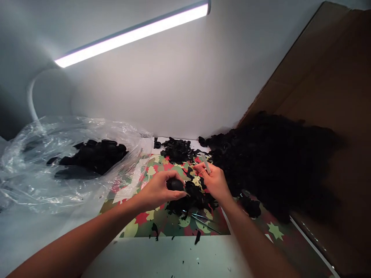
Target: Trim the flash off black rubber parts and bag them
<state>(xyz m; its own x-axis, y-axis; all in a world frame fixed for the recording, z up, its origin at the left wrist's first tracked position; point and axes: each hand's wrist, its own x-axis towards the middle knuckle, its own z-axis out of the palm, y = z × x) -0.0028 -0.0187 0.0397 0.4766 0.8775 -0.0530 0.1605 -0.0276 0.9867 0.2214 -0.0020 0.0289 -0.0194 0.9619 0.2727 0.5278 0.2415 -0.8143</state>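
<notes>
My left hand is closed around a small round black rubber part, held just above a patterned mat. My right hand is closed on a thin pale tool whose tip sticks up past my fingers. Both hands hover over a small heap of black trimmings in the middle of the mat. A pair of metal tweezers lies on the mat just in front of that heap.
A large pile of black parts fills the right side, against a brown cardboard sheet. A clear plastic bag with black parts sits at left. More scraps lie at the back. A lamp bar glows overhead.
</notes>
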